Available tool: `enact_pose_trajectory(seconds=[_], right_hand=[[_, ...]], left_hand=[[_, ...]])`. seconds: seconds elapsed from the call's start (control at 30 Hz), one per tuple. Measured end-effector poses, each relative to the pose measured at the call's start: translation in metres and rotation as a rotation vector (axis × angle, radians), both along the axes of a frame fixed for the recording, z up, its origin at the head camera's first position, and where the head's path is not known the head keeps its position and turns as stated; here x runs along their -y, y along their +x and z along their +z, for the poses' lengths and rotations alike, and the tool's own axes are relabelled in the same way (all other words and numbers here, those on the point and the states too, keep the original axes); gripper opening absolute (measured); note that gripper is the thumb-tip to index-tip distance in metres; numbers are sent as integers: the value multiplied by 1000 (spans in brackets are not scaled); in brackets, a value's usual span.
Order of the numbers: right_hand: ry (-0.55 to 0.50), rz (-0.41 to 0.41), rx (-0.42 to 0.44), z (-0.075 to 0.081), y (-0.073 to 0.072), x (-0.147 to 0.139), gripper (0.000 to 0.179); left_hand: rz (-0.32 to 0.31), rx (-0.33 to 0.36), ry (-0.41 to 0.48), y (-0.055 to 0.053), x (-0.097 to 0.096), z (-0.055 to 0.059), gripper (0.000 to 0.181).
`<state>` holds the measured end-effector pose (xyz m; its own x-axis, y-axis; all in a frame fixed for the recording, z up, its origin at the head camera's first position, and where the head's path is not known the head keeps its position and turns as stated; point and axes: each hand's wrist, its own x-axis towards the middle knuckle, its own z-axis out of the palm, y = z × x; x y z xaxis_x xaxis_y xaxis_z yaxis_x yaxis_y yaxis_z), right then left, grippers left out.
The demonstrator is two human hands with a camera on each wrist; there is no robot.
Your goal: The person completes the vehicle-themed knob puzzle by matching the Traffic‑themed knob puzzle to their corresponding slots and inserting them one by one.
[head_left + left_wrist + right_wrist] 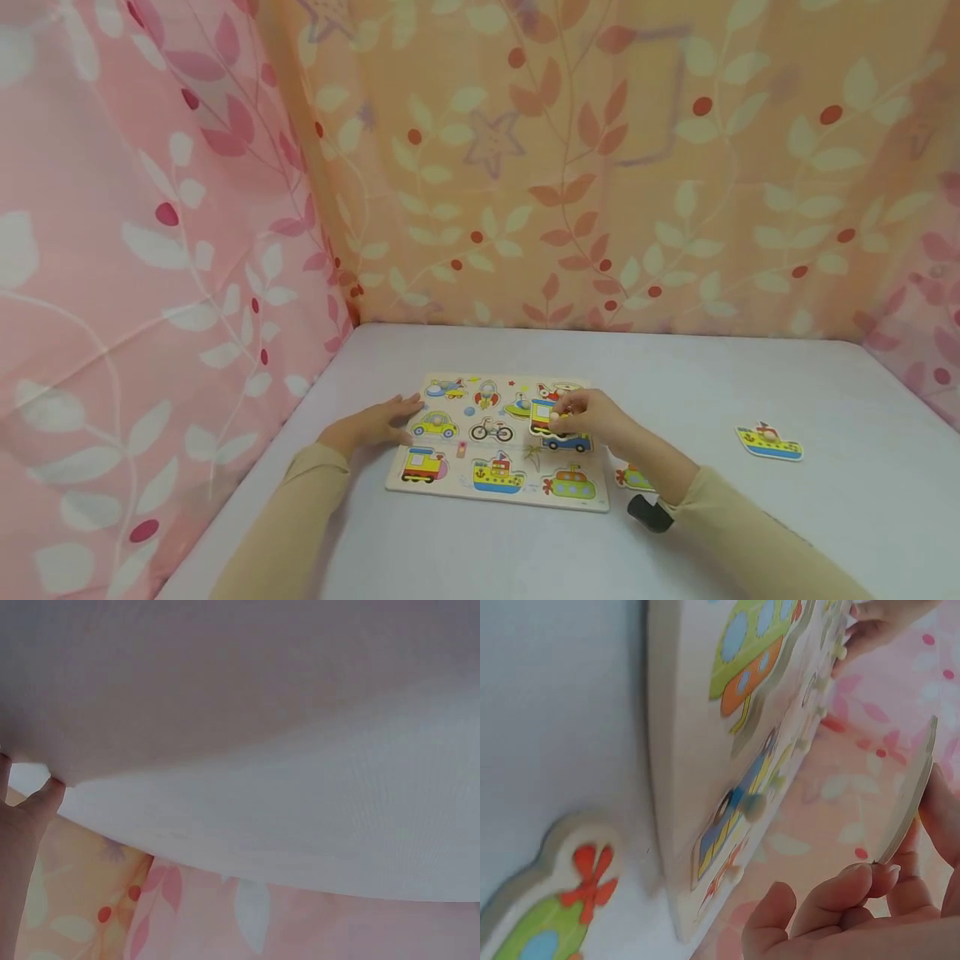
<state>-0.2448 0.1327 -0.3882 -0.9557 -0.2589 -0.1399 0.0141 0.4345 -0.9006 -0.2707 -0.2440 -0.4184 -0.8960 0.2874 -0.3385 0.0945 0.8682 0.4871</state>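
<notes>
A wooden peg puzzle board (pixel 457 492) with vehicle pictures lies on the table. My right hand (pixel 603 419) pinches a train puzzle piece (pixel 542 412) above the board's right side, near the blue car piece (pixel 567 443). In the right wrist view, the train piece (pixel 909 806) appears edge-on, lifted off the board, with the fingers (pixel 836 900) around it. My left hand (pixel 371 423) rests at the board's left edge with its fingers extended, beside the yellow car piece (pixel 435 425). A train picture (pixel 422 465) occupies the board's front left corner.
A loose submarine piece (pixel 634 477) lies right of the board, partly behind my right forearm. Farther right lies a loose ship piece (pixel 770 441). Beside my right wrist is a small black object (pixel 649 513). Floral curtains (pixel 487 208) border the white table.
</notes>
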Motion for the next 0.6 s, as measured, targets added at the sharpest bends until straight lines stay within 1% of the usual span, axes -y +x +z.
enact_pose_trajectory(seconds=[0.17, 0.33, 0.53, 0.6], right_hand=[[-19, 45, -21, -1, 1, 12, 17], [-9, 65, -42, -4, 5, 22, 17], [4, 69, -4, -9, 9, 41, 13], [7, 80, 10, -9, 11, 48, 13]], left_hand=[[7, 5, -8, -2, 0, -1, 73], [10, 11, -12, -1, 0, 0, 73], [-6, -4, -22, -1, 0, 0, 73], [-1, -2, -18, -2, 1, 1, 72]])
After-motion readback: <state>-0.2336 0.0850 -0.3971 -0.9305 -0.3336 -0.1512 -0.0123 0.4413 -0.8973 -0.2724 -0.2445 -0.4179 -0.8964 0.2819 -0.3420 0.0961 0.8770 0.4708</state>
